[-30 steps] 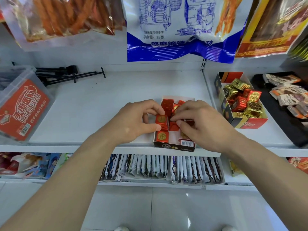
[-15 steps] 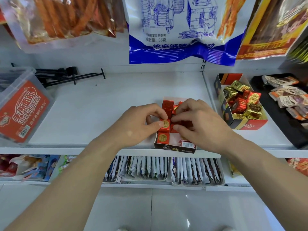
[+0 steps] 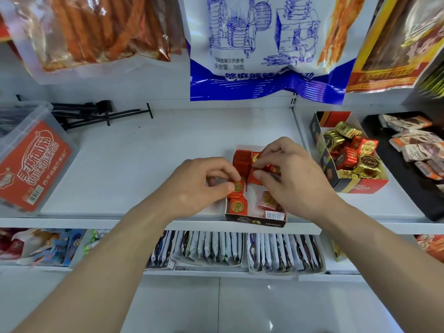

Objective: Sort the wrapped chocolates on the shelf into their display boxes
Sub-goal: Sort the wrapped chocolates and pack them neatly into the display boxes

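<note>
Shallow cardboard display box at shelf front edge; left hand pinches glossy red foil chocolate square, right hand pinches another red foil chocolate, fingers curled.

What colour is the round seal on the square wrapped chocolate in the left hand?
Gold round seal on a red foil wrapper, clearest in the head view.

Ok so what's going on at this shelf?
A person is tidying a display box of red chocolates at the front edge of the shelf. The left hand pinches a gold-sealed chocolate at the box's left side; the right hand pinches a red-wrapped one near its middle. The neighbouring box on the right holds gold and red chocolates.
</note>
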The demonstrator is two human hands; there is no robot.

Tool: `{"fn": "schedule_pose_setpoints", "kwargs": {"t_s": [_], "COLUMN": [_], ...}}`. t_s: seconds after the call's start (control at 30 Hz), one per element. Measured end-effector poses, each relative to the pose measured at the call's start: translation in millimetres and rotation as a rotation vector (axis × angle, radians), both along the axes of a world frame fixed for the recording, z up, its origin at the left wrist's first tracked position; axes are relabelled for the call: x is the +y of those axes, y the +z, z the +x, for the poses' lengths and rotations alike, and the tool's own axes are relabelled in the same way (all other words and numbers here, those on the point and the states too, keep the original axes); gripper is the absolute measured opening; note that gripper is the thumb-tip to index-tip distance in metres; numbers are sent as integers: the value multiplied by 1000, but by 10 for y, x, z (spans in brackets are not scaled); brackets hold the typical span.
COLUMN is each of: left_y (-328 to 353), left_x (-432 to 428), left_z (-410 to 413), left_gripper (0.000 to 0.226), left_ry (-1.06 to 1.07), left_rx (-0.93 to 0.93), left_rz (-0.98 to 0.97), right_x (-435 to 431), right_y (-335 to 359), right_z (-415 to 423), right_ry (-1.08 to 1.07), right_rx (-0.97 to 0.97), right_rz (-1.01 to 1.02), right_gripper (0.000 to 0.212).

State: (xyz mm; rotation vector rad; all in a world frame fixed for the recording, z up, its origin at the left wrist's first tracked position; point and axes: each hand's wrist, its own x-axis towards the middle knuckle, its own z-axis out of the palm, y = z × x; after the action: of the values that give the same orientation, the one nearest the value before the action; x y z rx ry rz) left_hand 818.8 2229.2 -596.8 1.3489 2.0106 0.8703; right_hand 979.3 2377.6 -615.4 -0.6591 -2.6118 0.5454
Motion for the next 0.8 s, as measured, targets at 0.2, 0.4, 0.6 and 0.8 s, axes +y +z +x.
{"fn": "schedule_pose_setpoints", "kwargs": {"t_s": [0.2, 0.4, 0.6, 0.8], "left_y": [-8, -18, -25, -28], "left_x": [-12, -30, -25, -19], "left_z": [-6, -27, -47, -43], "left_gripper": [15, 14, 13, 12], "left_ry": [19, 20, 24, 31], "left_rx": [-29, -54, -64, -68], "left_rz": [16, 28, 20, 22], "right_x": [42, 35, -33, -66], "right_y": [27, 66, 20, -37], "right_z": [-24, -30, -68, -95], "right_ry": [89, 170, 110, 41], "right_rx": [-68, -135, -119, -77], "right_rz": [-10, -22, 33, 33], "right_gripper": [15, 14, 12, 12]}}
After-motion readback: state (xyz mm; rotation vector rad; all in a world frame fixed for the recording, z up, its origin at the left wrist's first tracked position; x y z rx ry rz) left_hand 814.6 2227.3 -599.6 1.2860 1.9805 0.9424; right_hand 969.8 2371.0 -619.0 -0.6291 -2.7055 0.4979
